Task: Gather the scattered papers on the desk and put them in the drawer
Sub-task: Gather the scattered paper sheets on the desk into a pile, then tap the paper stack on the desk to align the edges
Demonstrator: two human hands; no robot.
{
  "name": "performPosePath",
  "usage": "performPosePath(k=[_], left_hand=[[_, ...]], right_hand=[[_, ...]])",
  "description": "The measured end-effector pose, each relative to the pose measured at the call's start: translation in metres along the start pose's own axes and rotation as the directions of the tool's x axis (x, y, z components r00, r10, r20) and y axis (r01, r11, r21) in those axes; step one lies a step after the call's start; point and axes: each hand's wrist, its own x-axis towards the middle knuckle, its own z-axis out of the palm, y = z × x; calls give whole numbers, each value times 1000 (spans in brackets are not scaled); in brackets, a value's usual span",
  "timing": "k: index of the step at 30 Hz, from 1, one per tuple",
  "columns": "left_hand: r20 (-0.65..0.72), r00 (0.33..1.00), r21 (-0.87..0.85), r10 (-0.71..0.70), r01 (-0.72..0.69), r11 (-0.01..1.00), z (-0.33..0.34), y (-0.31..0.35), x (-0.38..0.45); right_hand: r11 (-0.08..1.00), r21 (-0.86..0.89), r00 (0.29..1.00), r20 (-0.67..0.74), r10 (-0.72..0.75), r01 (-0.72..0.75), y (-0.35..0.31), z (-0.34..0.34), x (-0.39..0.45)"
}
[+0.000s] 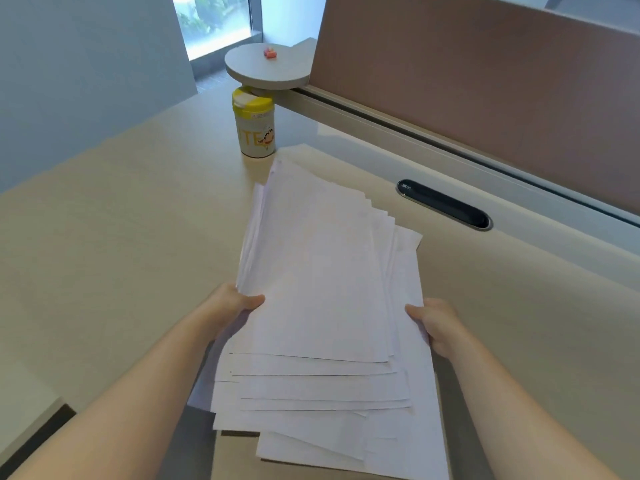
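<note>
- The stack of white papers (322,289) is held above the pale wooden desk (121,220), its near end hanging past the desk's front edge toward the person.
- The left hand (235,306) grips the stack's left edge, thumb on top of the sheets and fingers hidden underneath.
- The right hand (436,323) grips the right edge the same way, thumb lying on the top sheet.
- The sheets are not squared: the near edges step out in a fan and the far right corners splay, so the pile is loose.
- Judgement: the stack is light and thin, and it will flex and sag wherever it is unsupported; single sheets look smooth enough to slide off one another if the pile tilts.
- Best hold, as I judge it: both long edges pinched near the middle, stack kept level, then tapped on the desk to even the edges before it goes in.
- No drawer is visible in this view.
- A yellow-lidded canister (254,124) stands on the desk just beyond the stack's far end, apart from it.
</note>
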Motion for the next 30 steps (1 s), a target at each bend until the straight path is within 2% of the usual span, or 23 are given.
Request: performPosePath(k=[4,6,10,13,16,19,24,30], left_hand=[[47,999,32,-18,17,999,-6,2,-3],[62,998,12,-10,9,1000,-2,2,-3],[104,994,-236,13,12,972,17,6,-7],[31,1000,-248,0,7,969,21,4,-7],[-65,995,-219,77,-89,972,15,6,-12],[-130,978,-246,161,-190,951,1,18,-20],[-150,947,-287,284,-316,904,-44,56,-39],[-205,909,-344,363,-414,843,-89,106,-54]], right_hand=[[999,-31,998,-42,-40,39,-1,6,4],[1000,4,1000,-8,-25,25,-4,10,5],[996,80,997,65,-42,37,-10,25,2],[997,50,993,97,-68,64,-15,26,0],[998,18,991,120,-57,55,-20,25,-5],[991,122,984,166,-65,45,-32,28,-12],[976,202,950,279,-137,82,-79,33,-37],[849,364,901,54,-430,383,-143,47,-74]])
